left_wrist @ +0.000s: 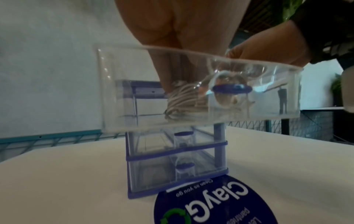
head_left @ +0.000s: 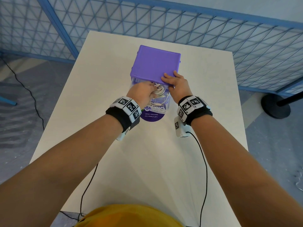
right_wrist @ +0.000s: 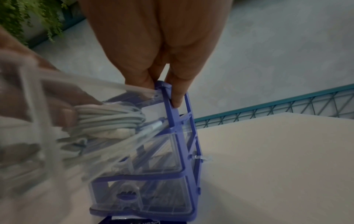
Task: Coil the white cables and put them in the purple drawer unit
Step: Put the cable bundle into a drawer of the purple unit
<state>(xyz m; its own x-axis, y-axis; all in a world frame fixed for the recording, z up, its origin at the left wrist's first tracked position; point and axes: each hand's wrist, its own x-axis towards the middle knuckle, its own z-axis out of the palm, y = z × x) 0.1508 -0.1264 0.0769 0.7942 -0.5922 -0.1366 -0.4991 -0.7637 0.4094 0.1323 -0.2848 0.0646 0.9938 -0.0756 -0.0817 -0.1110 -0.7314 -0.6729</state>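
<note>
The purple drawer unit (head_left: 155, 63) stands at the middle of the white table (head_left: 205, 95). Its clear top drawer (left_wrist: 199, 91) is pulled out toward me. White coiled cables (head_left: 159, 90) lie inside it. My left hand (head_left: 144, 92) reaches down into the drawer and grips the coil (left_wrist: 182, 100); its fingers (right_wrist: 57, 106) show through the clear wall. My right hand (head_left: 175, 81) holds the unit's top front right corner, with a fingertip (right_wrist: 176, 97) on the purple frame. The two lower drawers (left_wrist: 178, 153) are closed.
A round purple sticker (head_left: 151, 116) lies on the table under the open drawer. Blue mesh fencing (head_left: 180, 22) runs behind the table. A black stand base (head_left: 275, 105) sits on the floor to the right. Black wires (head_left: 204, 161) trail from my wrists toward me.
</note>
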